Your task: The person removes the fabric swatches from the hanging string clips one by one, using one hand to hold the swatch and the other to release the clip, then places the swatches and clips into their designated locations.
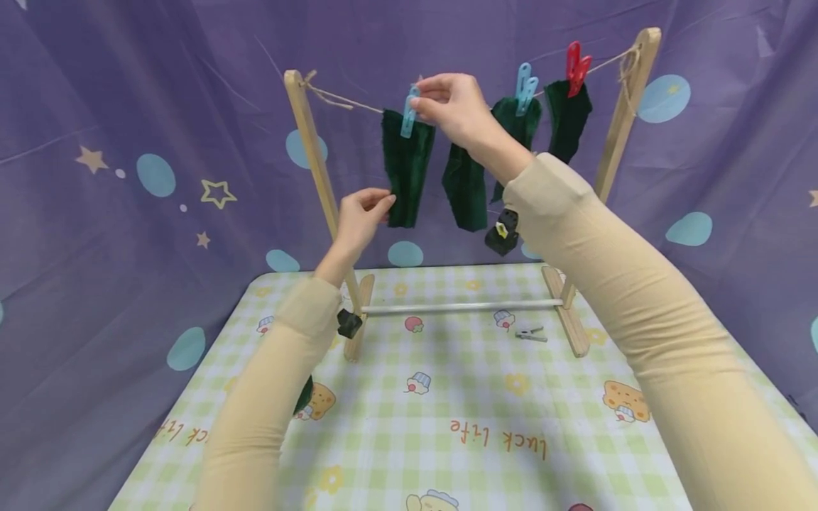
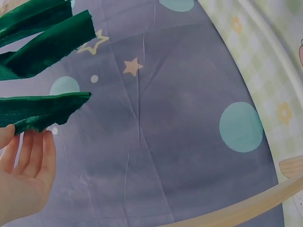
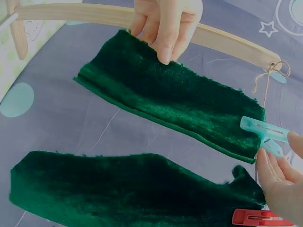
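A dark green velvety cloth piece (image 1: 407, 174) hangs from the twine line at the left. My left hand (image 1: 359, 223) pinches its left edge low down, the thumb on one face in the left wrist view. At its top, my right hand (image 1: 456, 106) pinches a light blue clothespin (image 3: 265, 130), whose jaws straddle the cloth and line. Beside it hangs another green cloth (image 1: 466, 191); my right hand hides its top in the head view, and a red clothespin (image 3: 258, 217) clips it in the right wrist view.
Farther right, a blue clothespin (image 1: 525, 92) and a red clothespin (image 1: 577, 71) hold two more green cloths. The twine runs between two wooden posts (image 1: 629, 106) joined below by a white rod (image 1: 460, 307). A grey clothespin (image 1: 532, 334) lies on the checked tablecloth (image 1: 473, 383).
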`<state>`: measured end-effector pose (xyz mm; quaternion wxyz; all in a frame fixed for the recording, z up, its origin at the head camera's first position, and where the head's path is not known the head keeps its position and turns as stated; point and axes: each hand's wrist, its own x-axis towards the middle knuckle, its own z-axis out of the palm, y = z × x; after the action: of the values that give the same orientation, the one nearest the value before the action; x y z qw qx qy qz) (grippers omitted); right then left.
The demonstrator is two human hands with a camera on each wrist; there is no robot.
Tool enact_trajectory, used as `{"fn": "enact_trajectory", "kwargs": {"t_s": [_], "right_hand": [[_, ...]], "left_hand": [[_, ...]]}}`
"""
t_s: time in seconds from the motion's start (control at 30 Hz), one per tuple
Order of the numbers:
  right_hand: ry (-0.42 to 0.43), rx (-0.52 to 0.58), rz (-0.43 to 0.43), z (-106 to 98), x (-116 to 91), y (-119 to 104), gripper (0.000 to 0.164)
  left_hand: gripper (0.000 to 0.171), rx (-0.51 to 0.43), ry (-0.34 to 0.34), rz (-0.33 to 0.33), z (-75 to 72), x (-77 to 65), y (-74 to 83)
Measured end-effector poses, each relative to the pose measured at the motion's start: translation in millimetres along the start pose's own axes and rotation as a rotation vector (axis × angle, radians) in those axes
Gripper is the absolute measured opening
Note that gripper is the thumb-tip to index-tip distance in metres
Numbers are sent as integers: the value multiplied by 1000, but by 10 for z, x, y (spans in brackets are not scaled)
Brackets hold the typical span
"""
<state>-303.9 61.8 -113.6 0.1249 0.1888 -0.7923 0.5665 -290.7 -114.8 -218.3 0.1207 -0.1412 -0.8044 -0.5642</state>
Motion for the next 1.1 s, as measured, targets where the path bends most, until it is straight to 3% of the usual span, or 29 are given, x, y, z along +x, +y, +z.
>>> {"fn": "enact_trajectory", "kwargs": {"t_s": [0.2,0.8,1.1], "right_hand": [[39,14,1,1,11,-27,34],[183,58,-27,-61,-3,-74,23],[256,91,-56,-106,9,-87,23]], "left_hand": [[28,10,-8,34,3,26,-106],[25,78,-57,124,-58,-117,16],[25,116,-112,86,-113,-176,0]]}}
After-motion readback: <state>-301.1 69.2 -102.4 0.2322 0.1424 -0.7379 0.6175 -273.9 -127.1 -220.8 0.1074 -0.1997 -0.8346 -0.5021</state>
